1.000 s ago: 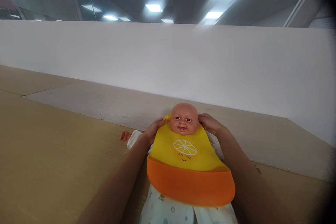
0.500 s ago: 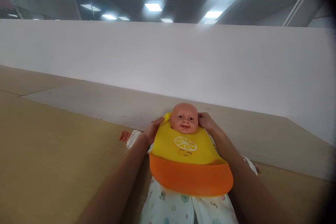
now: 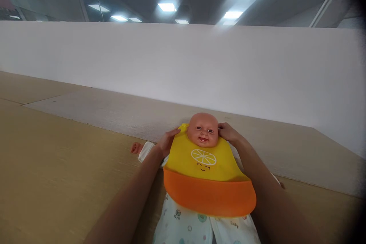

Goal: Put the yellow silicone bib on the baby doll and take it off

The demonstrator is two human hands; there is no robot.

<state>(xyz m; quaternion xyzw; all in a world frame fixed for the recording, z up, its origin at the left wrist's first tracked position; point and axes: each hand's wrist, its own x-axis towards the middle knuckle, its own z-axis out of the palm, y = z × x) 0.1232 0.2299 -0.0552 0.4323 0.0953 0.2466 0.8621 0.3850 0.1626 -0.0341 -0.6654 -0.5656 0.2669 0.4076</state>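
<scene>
A baby doll [image 3: 203, 129] in white patterned clothes lies on its back on the wooden table [image 3: 57, 167]. A yellow bib [image 3: 200, 164] with an orange pocket and a lemon print covers its chest. My left hand [image 3: 167, 142] grips the bib's neck strap at the doll's left side, fingers curled over the edge. On the other side of the doll's head, my right hand [image 3: 228, 133] pinches the other strap end by the neck. Both strap ends run behind the doll's head, out of sight.
A white partition wall [image 3: 183, 68] runs along the far edge of the table. A lighter board [image 3: 114, 114] lies under the doll's head. The doll's small hand [image 3: 135, 148] sticks out to the left. Ceiling lights show above.
The bib has shifted up slightly on the doll and the doll's head has nudged a little to the right. Both hands have stayed at the neck straps.
</scene>
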